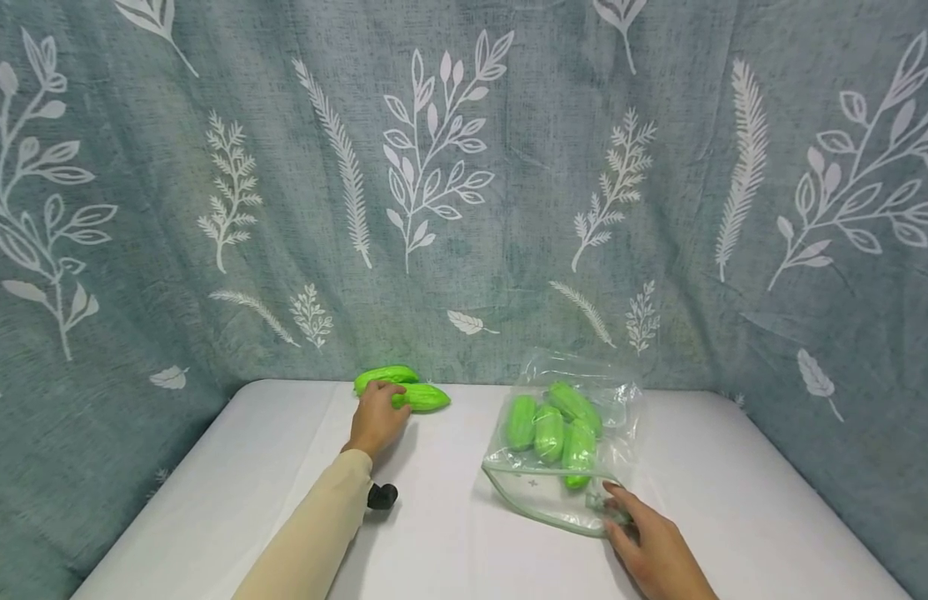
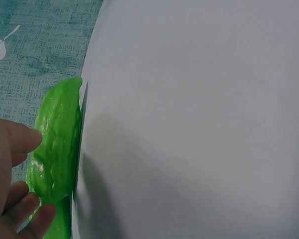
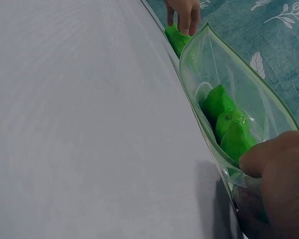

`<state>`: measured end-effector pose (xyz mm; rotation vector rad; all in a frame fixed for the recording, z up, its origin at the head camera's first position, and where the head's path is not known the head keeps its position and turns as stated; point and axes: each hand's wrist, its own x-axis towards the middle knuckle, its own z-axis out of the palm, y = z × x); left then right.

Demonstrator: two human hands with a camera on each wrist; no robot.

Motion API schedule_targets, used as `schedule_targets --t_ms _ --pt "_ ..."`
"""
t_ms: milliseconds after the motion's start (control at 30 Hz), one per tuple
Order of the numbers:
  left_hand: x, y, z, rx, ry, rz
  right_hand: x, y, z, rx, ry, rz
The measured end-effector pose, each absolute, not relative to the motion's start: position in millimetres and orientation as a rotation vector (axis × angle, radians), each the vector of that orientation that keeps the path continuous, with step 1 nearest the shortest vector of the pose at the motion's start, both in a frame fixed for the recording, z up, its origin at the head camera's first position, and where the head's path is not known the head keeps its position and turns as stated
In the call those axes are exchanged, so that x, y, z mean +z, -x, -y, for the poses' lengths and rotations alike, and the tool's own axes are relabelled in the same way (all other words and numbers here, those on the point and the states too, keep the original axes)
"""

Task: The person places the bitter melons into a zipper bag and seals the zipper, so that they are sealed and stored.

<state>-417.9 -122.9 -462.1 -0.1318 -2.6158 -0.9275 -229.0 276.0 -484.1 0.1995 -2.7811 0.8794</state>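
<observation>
At the table's back, my left hand point(image 1: 379, 417) reaches over the near bitter melon point(image 1: 425, 397), a bright green ridged one. A second bitter melon point(image 1: 385, 375) lies just behind it. In the left wrist view, the thumb and fingers stand apart beside the bitter melon point(image 2: 60, 139), the thumb tip at its skin. My right hand point(image 1: 650, 542) pinches the mouth edge of a clear zip bag point(image 1: 542, 508) with a pale green rim. Several bitter melons point(image 1: 548, 433) lie inside. From the right wrist, the bag's mouth gapes, with green tips point(image 3: 224, 119) showing within.
A white-covered table point(image 1: 232, 467) bears everything. Behind and at both sides hangs a grey-green curtain point(image 1: 464, 167) with white leaf prints. A small black device point(image 1: 382, 497) sits at the left wrist, by the beige sleeve point(image 1: 314, 525).
</observation>
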Motion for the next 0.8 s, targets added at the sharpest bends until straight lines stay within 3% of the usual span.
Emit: schedule_targets --t_ms 800 --pt "-469 430 123 -0.848 0.099 2.662 -480 230 -273 0.854 -0.142 2.842"
